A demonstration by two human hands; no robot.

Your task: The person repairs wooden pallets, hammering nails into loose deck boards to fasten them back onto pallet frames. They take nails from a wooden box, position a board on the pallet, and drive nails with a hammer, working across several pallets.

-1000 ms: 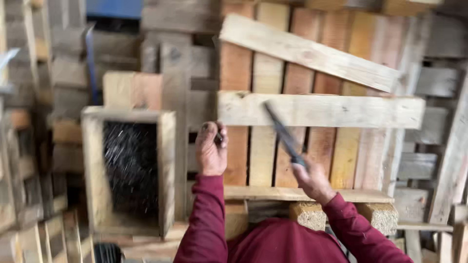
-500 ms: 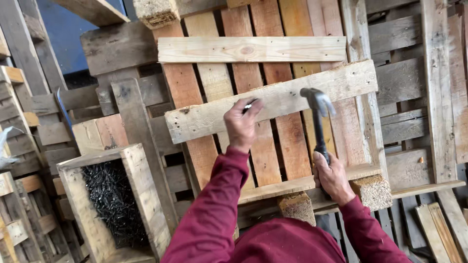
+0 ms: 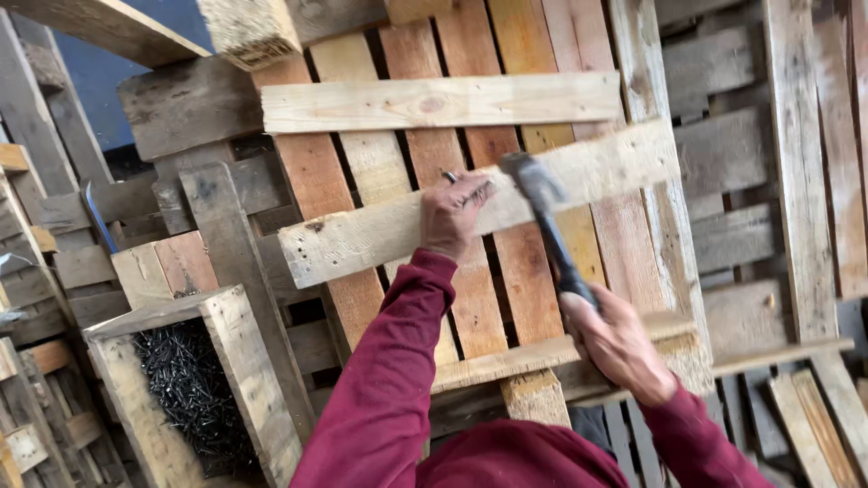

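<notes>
Wooden pallet (image 3: 506, 271) under our 2 hands, a hammer (image 3: 547, 226) raised over a loose board (image 3: 362, 237).

We look down on our left hand (image 3: 455, 217), fingers pinched on a small nail (image 3: 449, 177) and resting on the pale board that lies slanted across the pallet's reddish slats. Our right hand (image 3: 619, 345) is wrapped tight around the hammer's dark handle, its blurred head just beside the left hand, above the board. Both arms wear dark red sleeves (image 3: 389, 380). A second pale board (image 3: 443, 101) lies across the slats higher up. At lower left stands a rough wooden box (image 3: 240, 361) filled with dark nails (image 3: 185, 389), near the pallet's edge. Weathered grey planks (image 3: 741, 181) are stacked to the right, and more timber leans on the left.
</notes>
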